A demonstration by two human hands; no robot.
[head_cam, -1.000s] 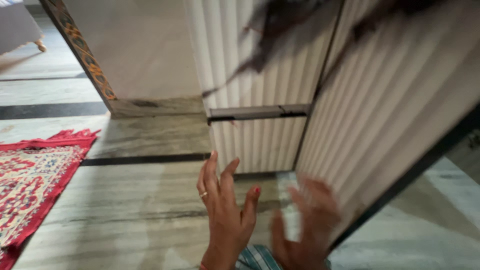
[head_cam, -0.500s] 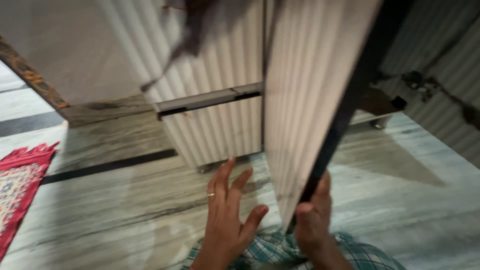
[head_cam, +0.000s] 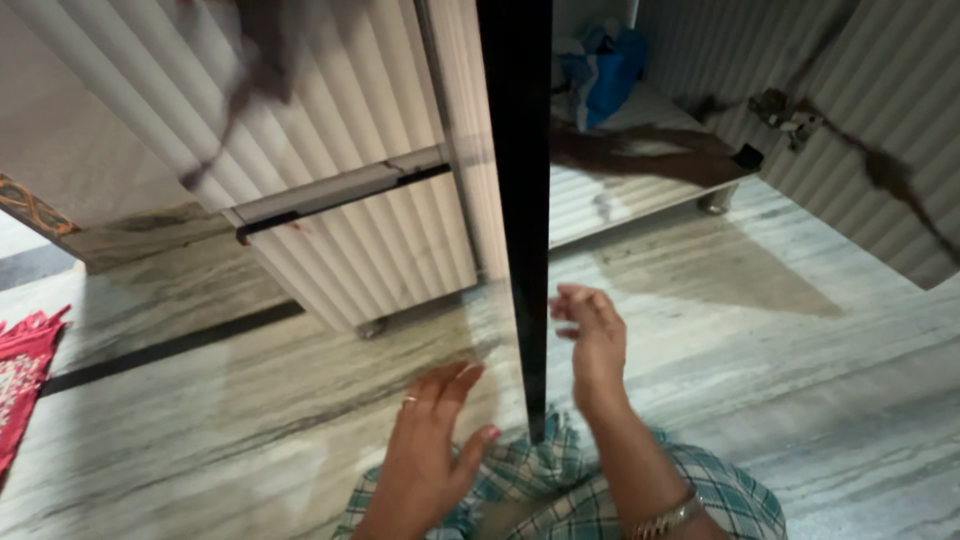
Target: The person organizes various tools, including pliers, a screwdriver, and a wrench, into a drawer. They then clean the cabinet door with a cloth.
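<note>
Swung wider since earlier: ribbed cream cabinet door with black edge (head_cam: 515, 200) now edge-on, between both hands. Right hand (head_cam: 592, 335) has let go, fingers loose, just right of it. Left hand (head_cam: 430, 450) open, left of it. Blue bag (head_cam: 603, 65) inside, beyond the door.

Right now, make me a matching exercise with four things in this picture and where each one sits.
Things:
1. left hand
2. right hand
3. blue bag
4. red rug

Places:
A. inside the open cupboard, on its bottom shelf
B. at the far left edge of the floor
C. left of the dark door edge, fingers spread, empty
D. right of the dark door edge, close beside it, empty

Pairs: 1-C, 2-D, 3-A, 4-B
</note>
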